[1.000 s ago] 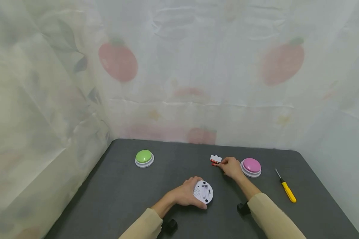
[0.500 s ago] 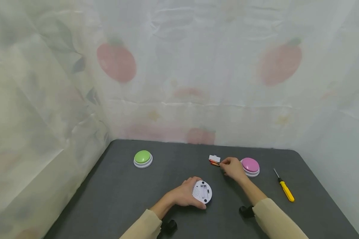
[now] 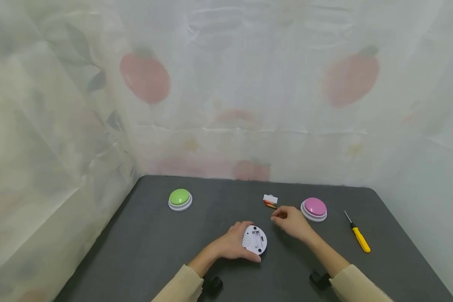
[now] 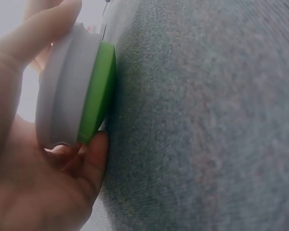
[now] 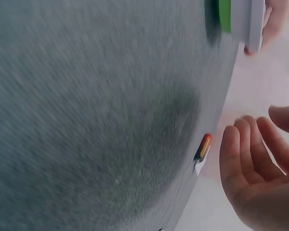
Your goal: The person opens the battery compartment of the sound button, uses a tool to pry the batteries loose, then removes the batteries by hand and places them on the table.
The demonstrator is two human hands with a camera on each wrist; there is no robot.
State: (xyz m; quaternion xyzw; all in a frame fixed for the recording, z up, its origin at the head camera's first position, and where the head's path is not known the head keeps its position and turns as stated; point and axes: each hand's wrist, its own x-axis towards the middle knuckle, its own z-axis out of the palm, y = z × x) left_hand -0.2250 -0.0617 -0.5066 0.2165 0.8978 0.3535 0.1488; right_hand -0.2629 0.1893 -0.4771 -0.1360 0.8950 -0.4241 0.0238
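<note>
My left hand (image 3: 235, 243) grips a round white push-button buzzer (image 3: 254, 240) by its edge, thumb at the near side and fingers at the far side. Its underside faces up, showing the battery compartment; the green dome (image 4: 100, 91) faces down toward the table in the left wrist view. My right hand (image 3: 292, 222) hovers above the table with loosely bent fingers. The right wrist view shows thumb and fingertips apart, with nothing visible between them. Just beyond that hand lie small red, black and gold batteries (image 3: 270, 204), beside a small white rectangular piece (image 3: 270, 198).
A green-topped button (image 3: 179, 198) stands at the back left of the dark table (image 3: 219, 197). Right of my right hand is a pink-topped button (image 3: 314, 208). Farther right lies a screwdriver (image 3: 359, 237) with a yellow handle. Printed sheeting (image 3: 211, 84) encloses the table.
My right hand has drawn back from the batteries toward me, its fingertips leaving them. The left hand still holds the buzzer in nearly the same place.
</note>
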